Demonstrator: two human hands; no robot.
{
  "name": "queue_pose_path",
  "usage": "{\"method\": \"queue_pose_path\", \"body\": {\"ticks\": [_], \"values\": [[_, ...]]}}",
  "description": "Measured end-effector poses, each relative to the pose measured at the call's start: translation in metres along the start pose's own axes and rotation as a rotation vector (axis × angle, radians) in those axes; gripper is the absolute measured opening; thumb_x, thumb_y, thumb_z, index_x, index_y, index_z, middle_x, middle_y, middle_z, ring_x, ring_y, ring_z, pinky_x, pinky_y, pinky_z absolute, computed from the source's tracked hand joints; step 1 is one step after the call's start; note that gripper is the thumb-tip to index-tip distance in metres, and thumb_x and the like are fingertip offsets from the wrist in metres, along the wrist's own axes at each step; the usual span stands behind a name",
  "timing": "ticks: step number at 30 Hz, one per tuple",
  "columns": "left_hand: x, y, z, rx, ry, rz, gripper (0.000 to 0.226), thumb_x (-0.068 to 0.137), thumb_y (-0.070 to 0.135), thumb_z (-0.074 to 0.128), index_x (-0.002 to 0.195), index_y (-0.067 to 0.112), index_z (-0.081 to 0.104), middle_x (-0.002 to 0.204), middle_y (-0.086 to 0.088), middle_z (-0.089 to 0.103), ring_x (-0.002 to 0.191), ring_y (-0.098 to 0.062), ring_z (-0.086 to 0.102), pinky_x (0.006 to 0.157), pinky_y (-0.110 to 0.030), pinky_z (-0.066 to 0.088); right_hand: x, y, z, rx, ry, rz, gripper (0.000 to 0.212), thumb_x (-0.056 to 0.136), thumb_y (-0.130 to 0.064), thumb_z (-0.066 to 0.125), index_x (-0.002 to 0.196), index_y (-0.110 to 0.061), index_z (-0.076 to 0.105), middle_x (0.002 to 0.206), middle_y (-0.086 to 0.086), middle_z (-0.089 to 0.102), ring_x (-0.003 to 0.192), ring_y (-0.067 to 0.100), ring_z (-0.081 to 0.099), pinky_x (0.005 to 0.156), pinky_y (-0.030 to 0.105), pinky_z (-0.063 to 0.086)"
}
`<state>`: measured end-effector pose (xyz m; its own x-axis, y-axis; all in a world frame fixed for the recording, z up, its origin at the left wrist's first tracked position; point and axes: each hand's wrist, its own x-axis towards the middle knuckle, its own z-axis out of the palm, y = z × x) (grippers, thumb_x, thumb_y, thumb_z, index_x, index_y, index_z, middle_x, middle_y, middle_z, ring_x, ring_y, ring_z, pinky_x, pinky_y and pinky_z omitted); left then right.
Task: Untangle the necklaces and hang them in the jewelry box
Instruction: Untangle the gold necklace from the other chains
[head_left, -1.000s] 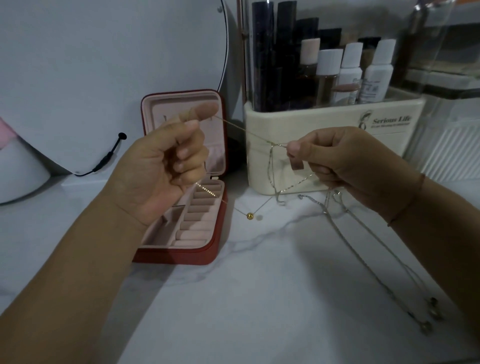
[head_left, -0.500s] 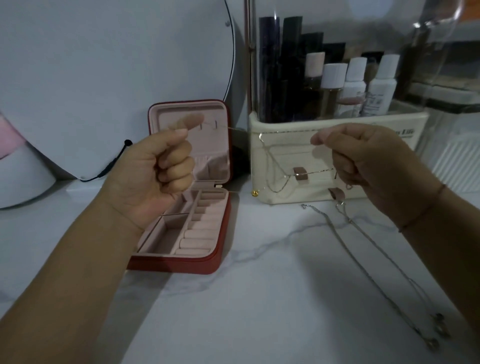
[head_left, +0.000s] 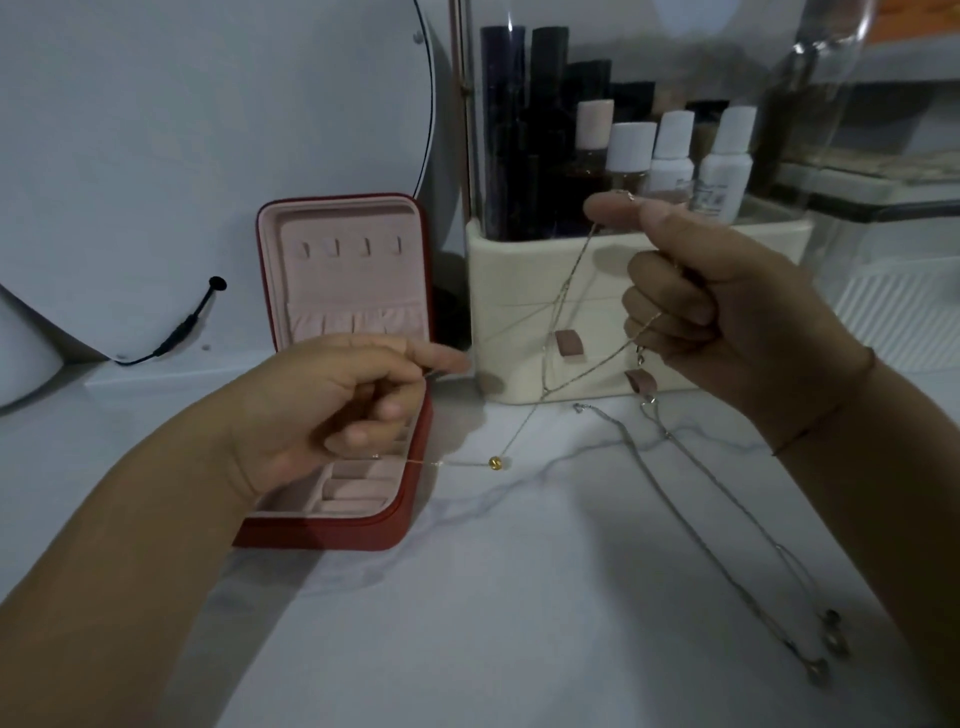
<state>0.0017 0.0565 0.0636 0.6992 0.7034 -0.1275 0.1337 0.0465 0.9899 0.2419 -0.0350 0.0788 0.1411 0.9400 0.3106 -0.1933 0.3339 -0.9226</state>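
Red hard-shell jewelry box (head_left: 332, 527), pink velvet lining, open at left on white marbled countertop (head_left: 467, 623); lid upright, row of 4 small hooks (head_left: 349, 248) across its upper part, gathered pocket beneath. Left hand (head_left: 332, 410) low over the box tray, thumb and forefinger pressed together on a strand of fine gold chain necklace (head_left: 561, 304), other fingers curled toward the palm. Another gold length out from under that hand, level, ending at small round gold bead (head_left: 496, 462) just right of the box; bead touching the countertop or just above it, cannot tell. Right hand (head_left: 727, 312) raised higher, in front of cream plastic cosmetics organiser (head_left: 519, 291), thumb and forefinger pinching the chain at its top end, lower 3 fingers curled round further strands. Between the hands, gold strands crossing one another in slack loops against the organiser's front, near 2 mauve rectangular tabs (head_left: 569, 344). Silver chain necklaces (head_left: 666, 433) flat on the countertop below the right forearm, stretched from the organiser's foot toward the near right, ending in 3 dull round pendants (head_left: 831, 636); exact count of silver chains unclear. Thin bracelet (head_left: 810, 431) at right wrist. White-capped bottles (head_left: 675, 156) and dark tubes upright in the organiser. Round mirror (head_left: 208, 130) and black cable (head_left: 192, 322) behind the box.
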Motion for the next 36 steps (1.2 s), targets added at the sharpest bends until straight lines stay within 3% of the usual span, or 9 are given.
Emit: {"method": "queue_pose_path", "body": {"ticks": [5, 9, 17, 19, 22, 25, 29, 32, 36], "values": [[-0.001, -0.004, 0.013, 0.080, -0.087, -0.068, 0.038, 0.093, -0.001, 0.034, 0.093, 0.002, 0.072, 0.075, -0.015, 0.066, 0.044, -0.018, 0.055, 0.032, -0.018, 0.037, -0.003, -0.001, 0.000, -0.009, -0.075, -0.004, 0.031, 0.099, -0.022, 0.035, 0.113, -0.018, 0.062, 0.039, -0.010, 0.026, 0.037, 0.006, 0.018, 0.046, 0.027, 0.011], [0.003, -0.009, 0.023, 0.006, -0.146, -0.028, 0.022, 0.078, 0.012, 0.056, 0.090, 0.003, 0.072, 0.073, -0.010, 0.064, 0.060, -0.014, 0.060, 0.052, -0.020, 0.050, -0.005, -0.002, 0.003, -0.013, -0.156, -0.009, 0.031, 0.097, -0.022, 0.036, 0.114, -0.020, 0.063, 0.039, -0.011, 0.028, 0.038, 0.006, 0.018, 0.045, 0.025, 0.014], [0.007, -0.013, 0.051, 0.098, 0.055, 0.125, 0.048, 0.056, 0.035, 0.074, 0.103, 0.022, 0.073, 0.051, 0.008, 0.031, 0.043, -0.005, 0.025, 0.039, -0.015, 0.022, -0.009, 0.000, 0.008, -0.024, -0.257, -0.030, 0.034, 0.094, -0.021, 0.040, 0.120, -0.017, 0.061, 0.040, -0.011, 0.030, 0.038, 0.004, 0.021, 0.044, 0.024, 0.017], [0.007, -0.014, 0.056, 0.150, 0.078, 0.158, 0.047, 0.058, 0.036, 0.074, 0.103, 0.024, 0.074, 0.043, 0.015, 0.035, 0.037, -0.003, 0.028, 0.039, -0.014, 0.023, -0.010, -0.001, 0.010, -0.014, -0.279, -0.035, 0.033, 0.093, -0.022, 0.041, 0.118, -0.018, 0.062, 0.040, -0.012, 0.030, 0.039, 0.004, 0.022, 0.044, 0.021, 0.021], [0.006, -0.014, 0.062, 0.165, 0.075, 0.204, 0.033, 0.073, 0.020, 0.071, 0.105, 0.013, 0.071, 0.035, 0.019, 0.045, 0.033, 0.006, 0.043, 0.040, -0.002, 0.029, -0.012, -0.001, 0.014, -0.001, -0.319, -0.044, 0.033, 0.091, -0.022, 0.043, 0.116, -0.019, 0.064, 0.041, -0.010, 0.028, 0.039, 0.006, 0.020, 0.044, 0.019, 0.028], [0.004, -0.013, 0.067, 0.162, 0.036, 0.219, 0.024, 0.080, 0.011, 0.068, 0.104, 0.006, 0.070, 0.035, 0.019, 0.044, 0.033, 0.007, 0.043, 0.040, 0.000, 0.029, -0.014, -0.002, 0.017, 0.001, -0.345, -0.051, 0.033, 0.089, -0.022, 0.044, 0.116, -0.018, 0.064, 0.043, -0.004, 0.020, 0.039, 0.008, 0.018, 0.044, 0.018, 0.030], [0.002, -0.012, 0.068, 0.210, -0.025, 0.211, 0.020, 0.076, 0.019, 0.071, 0.095, 0.015, 0.073, 0.035, 0.017, 0.037, 0.030, 0.001, 0.033, 0.040, -0.003, 0.026, -0.014, -0.002, 0.018, 0.012, -0.357, -0.047, 0.034, 0.089, -0.022, 0.043, 0.115, -0.020, 0.065, 0.044, -0.003, 0.018, 0.040, 0.009, 0.015, 0.044, 0.019, 0.028], [0.004, -0.017, 0.068, 0.273, -0.056, 0.229, 0.021, 0.068, 0.027, 0.077, 0.088, 0.023, 0.077, 0.045, 0.006, 0.024, 0.042, -0.008, 0.016, 0.045, -0.009, 0.027, -0.015, -0.003, 0.018, 0.030, -0.347, -0.050, 0.034, 0.089, -0.021, 0.043, 0.114, -0.021, 0.066, 0.044, -0.004, 0.017, 0.041, 0.009, 0.016, 0.045, 0.018, 0.030], [0.006, -0.022, 0.068, 0.284, -0.057, 0.203, 0.011, 0.074, 0.024, 0.078, 0.084, 0.021, 0.078, 0.045, 0.001, 0.028, 0.045, -0.016, 0.019, 0.058, -0.021, 0.032, -0.015, -0.005, 0.017, 0.035, -0.352, -0.064, 0.034, 0.090, -0.020, 0.041, 0.115, -0.022, 0.064, 0.043, -0.007, 0.022, 0.040, 0.008, 0.017, 0.043, 0.018, 0.027]]}}
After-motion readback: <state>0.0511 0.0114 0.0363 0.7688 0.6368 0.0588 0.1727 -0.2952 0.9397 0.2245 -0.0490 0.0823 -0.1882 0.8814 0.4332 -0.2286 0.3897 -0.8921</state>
